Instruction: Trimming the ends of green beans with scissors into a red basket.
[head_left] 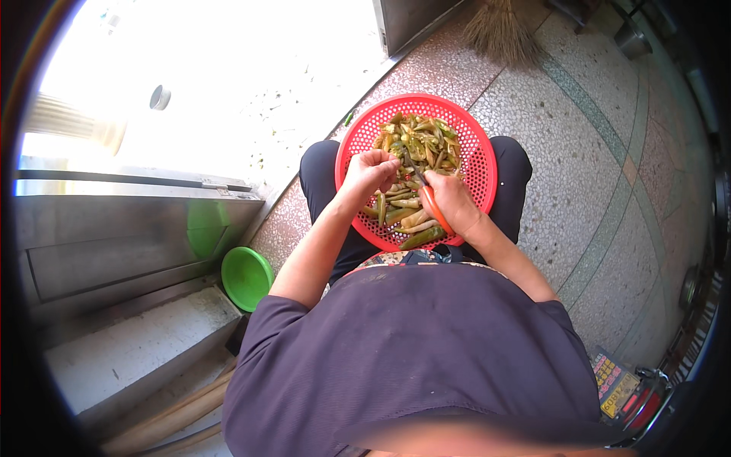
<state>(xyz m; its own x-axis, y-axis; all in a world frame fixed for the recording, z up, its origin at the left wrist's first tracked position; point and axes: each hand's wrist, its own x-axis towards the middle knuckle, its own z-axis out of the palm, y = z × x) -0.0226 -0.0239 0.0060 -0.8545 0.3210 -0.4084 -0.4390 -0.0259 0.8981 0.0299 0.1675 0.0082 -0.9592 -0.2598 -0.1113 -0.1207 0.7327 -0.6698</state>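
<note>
A red perforated basket (483,156) rests across my lap. Cut pieces of green pepper (430,137) fill its far half, and longer whole peppers (411,221) lie in the near half. My right hand (451,199) is closed around scissors with orange handles (434,207); their dark blades point up and left over the peppers. Close to the blade tips, my left hand (371,174) is closed in a pinch above the basket. What its fingers hold is too small and hidden to make out.
On the left, a green plastic bowl (247,279) stands beside a metal door panel (129,236). A straw broom (501,34) lies on the speckled floor at the top. A bright doorway opens at upper left. Another metal door edge (411,23) shows at the top.
</note>
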